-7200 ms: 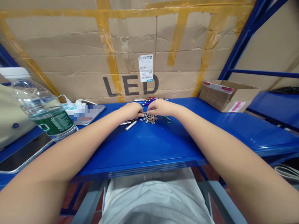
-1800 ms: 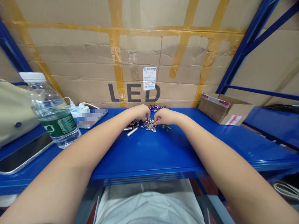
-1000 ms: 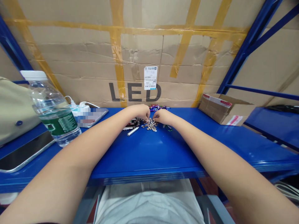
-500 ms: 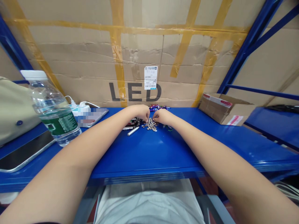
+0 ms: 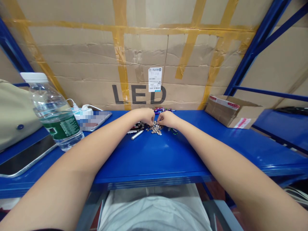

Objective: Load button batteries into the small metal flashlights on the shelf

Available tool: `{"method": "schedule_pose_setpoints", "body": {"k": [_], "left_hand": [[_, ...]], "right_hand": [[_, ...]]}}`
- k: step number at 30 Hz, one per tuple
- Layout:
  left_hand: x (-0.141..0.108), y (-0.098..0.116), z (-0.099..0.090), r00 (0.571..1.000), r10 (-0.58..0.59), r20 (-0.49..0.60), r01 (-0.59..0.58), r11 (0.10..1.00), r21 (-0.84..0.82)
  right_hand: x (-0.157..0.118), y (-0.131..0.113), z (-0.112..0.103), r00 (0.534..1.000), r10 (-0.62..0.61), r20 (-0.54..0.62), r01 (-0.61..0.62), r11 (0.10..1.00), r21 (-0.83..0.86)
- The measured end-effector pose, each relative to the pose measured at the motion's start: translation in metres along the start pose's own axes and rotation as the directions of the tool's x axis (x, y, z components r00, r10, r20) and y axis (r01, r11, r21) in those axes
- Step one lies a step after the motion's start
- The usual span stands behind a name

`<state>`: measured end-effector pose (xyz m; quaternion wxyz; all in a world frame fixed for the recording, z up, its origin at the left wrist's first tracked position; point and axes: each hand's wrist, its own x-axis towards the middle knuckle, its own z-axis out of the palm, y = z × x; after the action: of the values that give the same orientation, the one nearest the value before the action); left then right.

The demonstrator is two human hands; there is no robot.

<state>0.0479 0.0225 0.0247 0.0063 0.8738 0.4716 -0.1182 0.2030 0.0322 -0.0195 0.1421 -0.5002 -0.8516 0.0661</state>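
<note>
At the pile of small round silver discs [image 5: 156, 129], which look like button batteries, both my hands meet from either side. My left hand [image 5: 148, 115] has its fingers curled down over the back left of the pile, pinched together. From the right, my right hand [image 5: 166, 118] reaches in with thumb and forefinger closed at the pile's edge. What either pinch contains is too small to make out. Left of the discs lie dark and metallic small tubes, partly behind my left hand, with one silver tube [image 5: 137, 135] in front. Purple shiny pieces [image 5: 160, 110] lie behind my hands.
A water bottle [image 5: 56, 112] stands at the left, beside a phone [image 5: 26, 155] and a bag [image 5: 15, 112]. A tablet-like device [image 5: 102, 119] and a white power strip [image 5: 83, 113] lie further back. An open cardboard box [image 5: 223, 114] sits right on the blue table [image 5: 154, 160].
Both hands stay over the disc pile, with only slight finger shifts. The two hands are marginally closer together; the surrounding things have not moved.
</note>
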Motion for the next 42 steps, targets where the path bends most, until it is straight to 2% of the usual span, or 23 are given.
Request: {"method": "schedule_pose_setpoints", "body": {"k": [6,9,12,15,19,30,37,42], "left_hand": [[-0.001,0.003,0.000,1.000,-0.002,-0.004,0.003,1.000,0.023],[0.000,0.003,0.000,1.000,0.016,-0.026,-0.015,0.999,0.052],[0.001,0.001,0.000,0.999,0.031,-0.021,-0.030,0.997,0.069],[0.000,0.000,-0.002,1.000,0.023,-0.021,-0.022,0.998,0.066],[-0.002,0.001,-0.004,1.000,0.001,-0.022,0.000,0.999,0.049],[0.001,0.002,-0.002,1.000,-0.016,-0.024,0.018,0.998,0.060],[0.001,0.000,-0.001,1.000,0.005,-0.018,-0.004,0.998,0.056],[0.002,-0.002,0.000,1.000,0.023,-0.021,-0.022,0.997,0.069]], "right_hand": [[-0.002,0.002,-0.003,0.999,-0.022,0.043,0.023,1.000,-0.015],[-0.002,0.004,-0.002,0.998,-0.052,-0.040,0.049,0.996,-0.077],[0.002,0.007,0.002,0.981,-0.152,-0.119,0.138,0.983,-0.120],[0.007,0.011,0.008,0.970,-0.233,-0.072,0.216,0.957,-0.192],[0.011,0.013,0.013,0.975,-0.216,-0.045,0.199,0.951,-0.237],[0.011,0.010,0.012,0.977,-0.214,0.001,0.209,0.957,-0.201],[0.009,0.006,0.008,0.989,-0.147,0.020,0.148,0.961,-0.235],[0.007,0.003,0.007,0.995,-0.104,-0.008,0.102,0.980,-0.173]]}}
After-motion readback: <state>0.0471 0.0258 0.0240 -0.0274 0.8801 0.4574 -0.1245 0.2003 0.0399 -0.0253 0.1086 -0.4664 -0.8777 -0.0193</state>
